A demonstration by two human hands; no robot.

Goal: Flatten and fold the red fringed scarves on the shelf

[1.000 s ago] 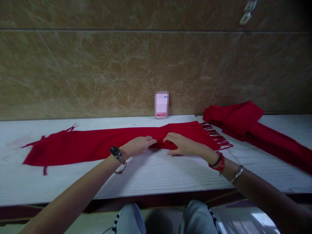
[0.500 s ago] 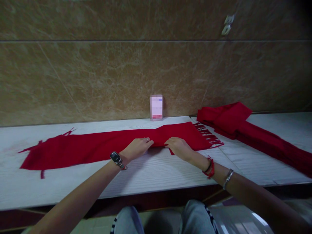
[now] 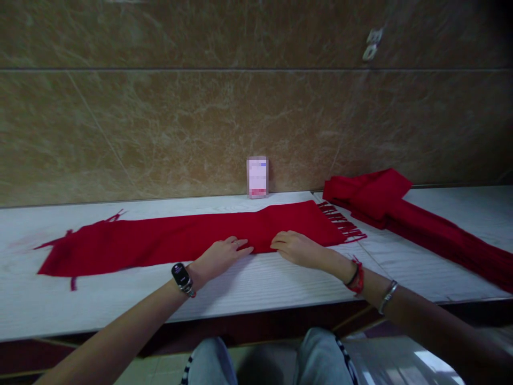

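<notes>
A long red scarf [image 3: 160, 240] lies lengthwise on the white wood-grain surface, with fringe at its right end and a few loose tassels at its left end. Along its near edge, right of the middle, rests my left hand [image 3: 222, 256], fingers stretched out and slightly apart on the cloth. A short gap to the right, my right hand [image 3: 298, 248] touches the same edge, its fingers loosely bent and laid on the fabric. Between the two hands the near edge lies flat. Part of the cloth under the fingertips is hidden.
More red scarves [image 3: 401, 208] lie folded and piled at the right, close to the fringe. A small blurred upright card or screen [image 3: 257, 177] leans against the brown marbled wall [image 3: 180, 123]. The white surface [image 3: 224, 305] ends in front of my knees.
Both hands have moved slightly toward me with the scarf's near edge. The edge was bunched up and turned between them; now it lies flat, and the left fingers have spread.
</notes>
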